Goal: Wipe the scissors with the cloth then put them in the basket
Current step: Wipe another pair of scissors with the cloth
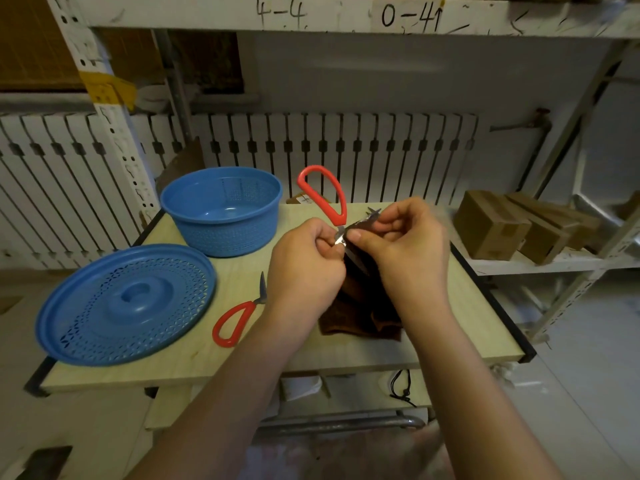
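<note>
Wiping pass on first scissors, mid-frame, above the table.

Left hand point(306, 268) pinches the scissors point(325, 195) near the pivot, red loop handle pointing up toward frame top; probably held there so the blades stay exposed and steady. Right hand point(403, 244) has fingers curled, clamping the brown cloth point(360, 317) around the blades; the cloth's tail drapes down onto the table point(467, 306) at centre-right. Both forearms enter from the bottom edge and converge, wrists raised, hands touching at the blade. Second scissors point(239, 315) lie flat on the table just left of the left wrist, untouched. Blue basket point(221, 211) sits upper left of the hands, open, nothing in it; its lid point(124, 303) rests at lower left, so the drop looks unobstructed.
</note>
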Demonstrator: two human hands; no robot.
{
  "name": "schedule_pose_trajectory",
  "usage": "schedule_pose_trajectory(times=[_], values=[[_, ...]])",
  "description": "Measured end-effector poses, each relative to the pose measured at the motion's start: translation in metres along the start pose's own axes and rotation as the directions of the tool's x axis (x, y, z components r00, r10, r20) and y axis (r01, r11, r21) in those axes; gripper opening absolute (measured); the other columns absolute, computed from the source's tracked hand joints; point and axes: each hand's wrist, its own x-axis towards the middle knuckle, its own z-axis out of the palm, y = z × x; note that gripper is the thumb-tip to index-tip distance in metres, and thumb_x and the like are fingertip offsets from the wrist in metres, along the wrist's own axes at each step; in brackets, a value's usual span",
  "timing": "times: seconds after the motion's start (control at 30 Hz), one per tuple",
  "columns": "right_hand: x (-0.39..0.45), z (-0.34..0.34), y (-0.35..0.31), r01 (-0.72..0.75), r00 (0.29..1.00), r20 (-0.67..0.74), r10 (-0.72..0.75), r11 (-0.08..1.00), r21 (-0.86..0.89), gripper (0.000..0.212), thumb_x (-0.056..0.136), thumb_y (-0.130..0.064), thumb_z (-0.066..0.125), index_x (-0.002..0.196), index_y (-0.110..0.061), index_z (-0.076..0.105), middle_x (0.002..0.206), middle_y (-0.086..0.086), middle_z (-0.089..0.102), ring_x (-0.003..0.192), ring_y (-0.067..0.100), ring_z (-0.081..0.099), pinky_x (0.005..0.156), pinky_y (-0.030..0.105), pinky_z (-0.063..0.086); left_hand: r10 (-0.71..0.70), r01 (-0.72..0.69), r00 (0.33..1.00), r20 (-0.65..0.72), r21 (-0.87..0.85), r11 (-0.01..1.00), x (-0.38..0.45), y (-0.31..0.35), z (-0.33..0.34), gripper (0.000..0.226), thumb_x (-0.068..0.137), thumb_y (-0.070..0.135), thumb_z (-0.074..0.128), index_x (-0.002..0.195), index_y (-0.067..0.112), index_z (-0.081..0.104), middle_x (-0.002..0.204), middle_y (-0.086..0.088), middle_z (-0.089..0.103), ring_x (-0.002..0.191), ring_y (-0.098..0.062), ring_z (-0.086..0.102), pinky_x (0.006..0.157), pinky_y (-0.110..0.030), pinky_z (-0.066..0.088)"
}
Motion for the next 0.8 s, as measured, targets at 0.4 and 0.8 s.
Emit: schedule_pose_trajectory(times=[0.4,0.8], values=[[0.014,0.000,0.008,-0.062,0.995,-0.078,0.060,0.998,-0.020,0.034,0.071,-0.020,0.084,0.088,-0.021,0.055,0.076,-0.004,0.062,0.074,0.010,0.062,0.076,0.031,0.056,0.010,-0.008,1.000,0.018,-0.089,0.996,-0.003,-0.011,0.001,0.012,0.088,0.010,0.065,0.084,0.021,0.063,0.066,0.003,0.055,0.063,-0.012,0.053,0.058,-0.026,0.047],[0.004,0.006,0.004,-0.068,0.998,-0.003,0.068,0.997,-0.019,0.034,0.068,-0.021,0.086,0.088,-0.019,0.058,0.073,-0.003,0.065,0.069,0.007,0.064,0.066,0.026,0.055,0.035,-0.035,0.999,0.018,-0.005,0.999,0.004,-0.005,0.001,0.014,0.090,0.010,0.060,0.080,0.020,0.061,0.076,0.003,0.061,0.072,-0.014,0.057,0.063,-0.032,0.047]])
